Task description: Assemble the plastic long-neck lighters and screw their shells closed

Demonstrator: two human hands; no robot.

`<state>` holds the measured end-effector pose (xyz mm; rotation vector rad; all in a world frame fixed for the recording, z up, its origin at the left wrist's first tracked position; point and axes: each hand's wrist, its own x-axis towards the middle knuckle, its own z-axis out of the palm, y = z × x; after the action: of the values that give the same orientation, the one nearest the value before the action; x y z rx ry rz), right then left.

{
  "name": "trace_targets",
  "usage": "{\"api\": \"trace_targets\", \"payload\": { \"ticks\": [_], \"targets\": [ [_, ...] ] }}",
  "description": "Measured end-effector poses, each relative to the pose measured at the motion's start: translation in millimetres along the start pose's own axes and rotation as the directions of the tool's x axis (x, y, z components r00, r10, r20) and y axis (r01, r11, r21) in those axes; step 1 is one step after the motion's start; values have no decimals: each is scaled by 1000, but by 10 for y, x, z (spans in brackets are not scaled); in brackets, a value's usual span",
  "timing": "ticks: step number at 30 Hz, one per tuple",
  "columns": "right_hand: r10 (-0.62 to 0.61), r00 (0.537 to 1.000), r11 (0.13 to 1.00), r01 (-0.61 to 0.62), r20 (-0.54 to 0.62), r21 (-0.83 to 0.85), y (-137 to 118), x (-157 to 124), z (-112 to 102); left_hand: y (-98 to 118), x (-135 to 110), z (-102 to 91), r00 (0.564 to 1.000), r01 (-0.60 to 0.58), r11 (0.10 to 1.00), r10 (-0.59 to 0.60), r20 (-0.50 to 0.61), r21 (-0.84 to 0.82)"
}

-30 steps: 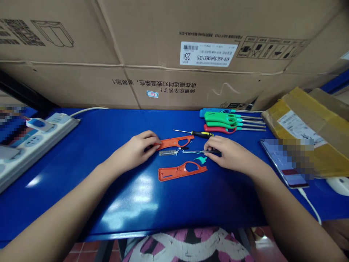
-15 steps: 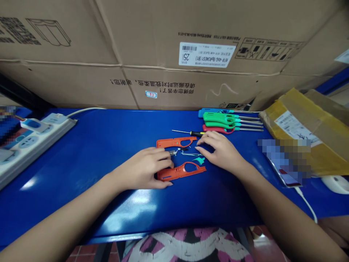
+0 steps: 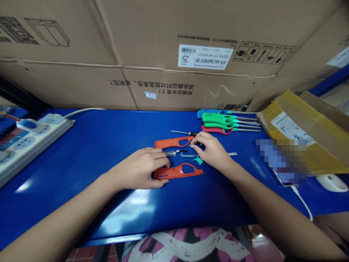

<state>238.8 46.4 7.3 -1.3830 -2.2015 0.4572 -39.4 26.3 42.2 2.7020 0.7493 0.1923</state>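
My left hand [image 3: 145, 167] rests on the table, its fingers curved and apart over the left end of the lower orange lighter shell half [image 3: 177, 171]. Beside those fingertips a clear cylindrical part [image 3: 170, 153] pokes out, partly covered. My right hand [image 3: 211, 148] pinches a small thin light-coloured part [image 3: 190, 145] at the right end of the upper orange lighter shell half [image 3: 171, 142]. Between the shell halves lie a black piece [image 3: 183, 151], a thin white wire [image 3: 188, 155] and a teal trigger-like piece [image 3: 198, 160]. A metal tube [image 3: 232, 154] shows beyond my right wrist.
Behind the right hand lie a screwdriver [image 3: 181, 132] and several gas lighters [image 3: 216, 119]. A power strip [image 3: 35, 136] is at left; a phone [image 3: 282, 163], a taped parcel [image 3: 297, 127] and a white mouse [image 3: 331, 183] are at right. A large carton [image 3: 152, 43] stands behind.
My right hand has moved left and its thumb and forefinger have closed on the small thin part by the upper shell. The metal tube now shows. My left hand stays nearly put.
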Motion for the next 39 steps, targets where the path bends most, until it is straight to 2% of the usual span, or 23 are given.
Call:
{"api": "trace_targets", "payload": {
  "ticks": [6, 10, 11, 13, 17, 25, 31, 39],
  "targets": [
    [-78, 995, 994, 82, 54, -70, 80, -42, -127, -41, -14, -40, 1000, 24, 1000, -24, -6, 13],
    [-100, 993, 995, 100, 59, 2, 30, -100, -279, -54, -16, -43, 1000, 22, 999, -21, -10, 24],
    [-125, 988, 992, 123, 86, 33, 8, -119, -327, -55, -15, -43, 1000, 19, 1000, -19, -12, 25],
    [-187, 958, 982, 174, 218, 76, -32, -159, -415, -54, -12, -46, 1000, 16, 1000, -16, -17, 27],
    [-166, 924, 983, 185, 345, -21, -61, -219, -484, -59, -9, -55, 1000, 18, 999, -17, -16, 35],
    [-179, 918, 983, 179, 354, 34, -41, -230, -468, -95, -13, -43, 1000, 18, 1000, -18, -21, 24],
    [-184, 918, 980, 197, 352, -1, -20, -240, -464, -82, -1, -51, 999, -1, 1000, 2, -39, 28],
    [-185, 921, 983, 173, 343, 66, -20, -223, -475, -98, -29, -95, 996, -20, 998, 25, -85, 59]
  ]
}}
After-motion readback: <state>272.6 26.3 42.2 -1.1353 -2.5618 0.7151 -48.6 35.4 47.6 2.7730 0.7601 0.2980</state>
